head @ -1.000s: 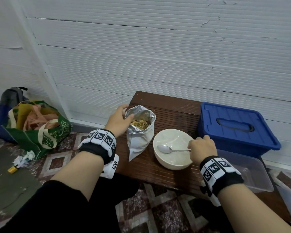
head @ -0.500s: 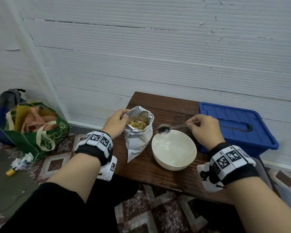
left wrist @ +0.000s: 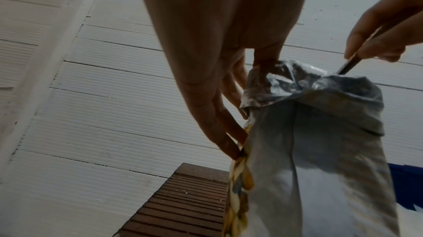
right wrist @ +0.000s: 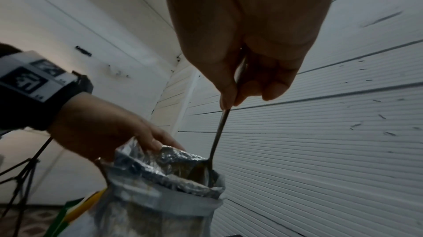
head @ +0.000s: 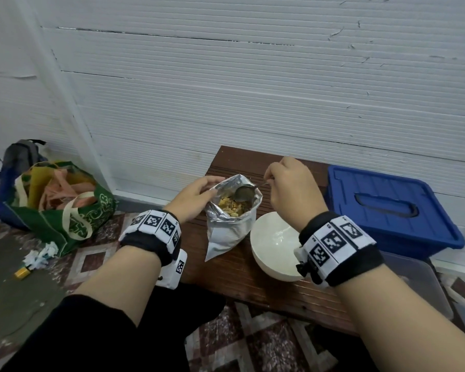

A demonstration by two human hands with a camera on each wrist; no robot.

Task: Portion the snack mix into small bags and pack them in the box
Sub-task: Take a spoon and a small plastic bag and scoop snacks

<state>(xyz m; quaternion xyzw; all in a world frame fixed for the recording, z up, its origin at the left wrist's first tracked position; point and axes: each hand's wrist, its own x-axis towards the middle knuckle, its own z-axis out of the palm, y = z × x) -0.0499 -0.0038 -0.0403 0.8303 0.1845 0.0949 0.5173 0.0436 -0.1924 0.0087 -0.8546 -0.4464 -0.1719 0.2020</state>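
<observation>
A silver foil snack bag (head: 227,226) stands open on the brown slatted bench (head: 226,275), with yellow snack mix (head: 230,205) showing inside. My left hand (head: 196,196) grips the bag's left rim between thumb and fingers (left wrist: 231,96). My right hand (head: 293,189) pinches the handle of a metal spoon (head: 244,193), whose bowl sits inside the bag's mouth (right wrist: 201,170). An empty white bowl (head: 275,247) sits to the bag's right. The blue-lidded box (head: 392,205) stands at the far right.
A clear plastic container (head: 416,285) lies in front of the blue box. On the patterned floor to the left are a green tote bag (head: 57,205), a grey backpack (head: 19,157) and crumpled paper (head: 40,255). A white panelled wall runs right behind the bench.
My right hand lifted the spoon out of the white bowl, carried it left and put its bowl into the foil bag. The left hand stayed on the bag's rim.
</observation>
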